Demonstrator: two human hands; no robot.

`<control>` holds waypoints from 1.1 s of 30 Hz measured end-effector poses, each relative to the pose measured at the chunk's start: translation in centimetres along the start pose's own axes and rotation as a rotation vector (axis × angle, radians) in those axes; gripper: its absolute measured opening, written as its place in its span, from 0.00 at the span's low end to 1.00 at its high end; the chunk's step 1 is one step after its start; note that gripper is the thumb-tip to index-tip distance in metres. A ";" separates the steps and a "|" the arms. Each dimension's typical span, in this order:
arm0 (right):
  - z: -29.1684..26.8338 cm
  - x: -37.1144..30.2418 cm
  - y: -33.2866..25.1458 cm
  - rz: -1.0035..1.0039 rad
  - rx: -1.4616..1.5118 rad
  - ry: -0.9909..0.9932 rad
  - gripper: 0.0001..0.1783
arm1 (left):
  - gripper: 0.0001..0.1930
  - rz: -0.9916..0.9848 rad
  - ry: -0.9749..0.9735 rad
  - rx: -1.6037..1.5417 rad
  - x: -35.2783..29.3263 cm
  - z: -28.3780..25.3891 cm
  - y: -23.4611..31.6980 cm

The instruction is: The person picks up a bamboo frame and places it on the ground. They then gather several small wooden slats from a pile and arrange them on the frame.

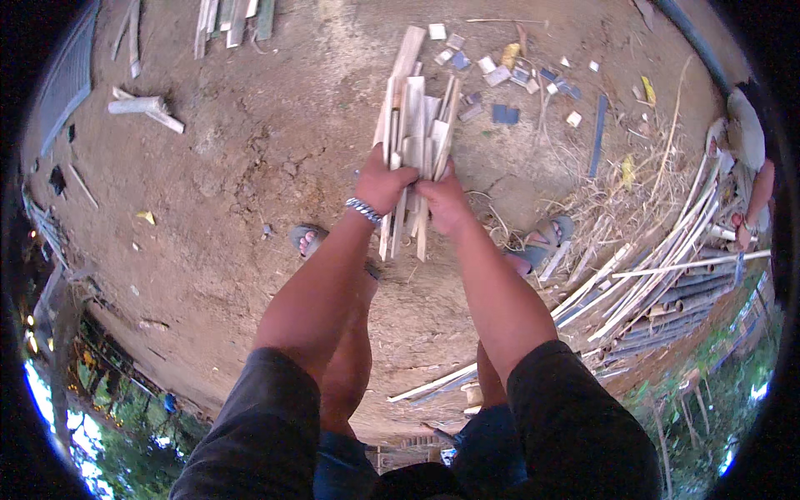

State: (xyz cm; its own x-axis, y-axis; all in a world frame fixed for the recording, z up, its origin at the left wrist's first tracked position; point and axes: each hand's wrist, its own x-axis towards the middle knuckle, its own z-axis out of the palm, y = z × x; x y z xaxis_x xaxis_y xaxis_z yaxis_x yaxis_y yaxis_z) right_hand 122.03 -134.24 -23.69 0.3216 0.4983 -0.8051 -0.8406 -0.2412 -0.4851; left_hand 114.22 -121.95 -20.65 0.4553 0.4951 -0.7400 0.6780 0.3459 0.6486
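Observation:
A bundle of pale wooden slats (414, 108) of uneven lengths is held out in front of me, above the dirt ground. My left hand (383, 179), below a chain bracelet, wraps round its left side. Gripping the right side is my right hand (446, 196). My thumbs nearly meet across the front of the slats. Most of the wood sticks out beyond my hands, and shorter ends show between my wrists. The fingers behind the bundle are hidden.
Small tile and wood offcuts (500, 75) lie scattered ahead to the right. Long split bamboo strips (658, 258) and dark poles (683, 304) are piled at right, where another person's hand (744, 233) shows. Wood pieces (148, 107) lie at left, more slats (236, 18) farther off. My sandalled feet (308, 240) stand apart.

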 end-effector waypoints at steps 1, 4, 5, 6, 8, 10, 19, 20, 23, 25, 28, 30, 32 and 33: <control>0.2 -0.8 0.0 0.004 -0.010 -0.002 0.40 | 0.23 0.030 -0.027 -0.129 0.1 0.1 -2.0; -0.9 -2.9 -1.5 0.040 -0.166 -0.035 0.43 | 0.22 -0.074 -0.105 -0.197 -2.0 0.9 -1.6; -1.4 -3.0 -1.6 0.051 -0.313 -0.024 0.44 | 0.23 -0.068 -0.121 -0.262 -2.5 1.5 -2.2; -2.2 -3.2 -2.0 0.070 -0.461 -0.019 0.44 | 0.24 -0.065 -0.129 -0.327 -2.9 2.3 -3.3; -4.2 -3.7 -3.4 0.030 -0.601 -0.037 0.45 | 0.25 -0.060 -0.124 -0.398 -3.6 5.0 -2.8; -6.8 -4.1 -5.1 -0.005 -0.655 -0.015 0.46 | 0.27 -0.058 -0.094 -0.413 -4.2 8.0 -1.1; -22.4 -2.2 -17.1 -0.233 -0.437 0.173 0.40 | 0.25 0.047 -0.284 -0.502 4.3 26.8 7.7; -23.9 -1.7 -18.4 -0.241 -0.441 0.190 0.39 | 0.24 0.025 -0.306 -0.497 5.3 28.8 8.8; -28.4 0.5 -20.8 -0.278 -0.441 0.249 0.38 | 0.21 -0.011 -0.270 -0.479 7.2 32.9 11.1; -30.6 1.8 -21.2 -0.267 -0.556 0.268 0.38 | 0.21 -0.024 -0.250 -0.527 7.9 34.7 11.7; -30.2 1.9 -22.0 -0.192 -0.663 0.304 0.39 | 0.21 -0.065 -0.252 -0.539 8.5 34.8 11.3; -29.6 1.7 -22.6 -0.179 -0.605 0.245 0.40 | 0.20 -0.159 -0.249 -0.542 8.2 34.8 11.2; -28.9 1.0 -23.4 -0.177 -0.487 0.191 0.41 | 0.19 -0.125 -0.200 -0.558 8.2 35.0 11.4; -29.5 1.0 -23.3 -0.181 -0.410 0.199 0.41 | 0.21 -0.068 -0.218 -0.590 8.1 35.2 12.2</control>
State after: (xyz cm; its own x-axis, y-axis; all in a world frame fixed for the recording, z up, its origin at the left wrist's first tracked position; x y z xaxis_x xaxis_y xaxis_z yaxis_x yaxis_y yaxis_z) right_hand 154.81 -152.72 -23.24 0.5576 0.4036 -0.7254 -0.5351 -0.4933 -0.6858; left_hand 146.44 -141.75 -25.01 0.5716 0.3041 -0.7621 0.3056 0.7831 0.5417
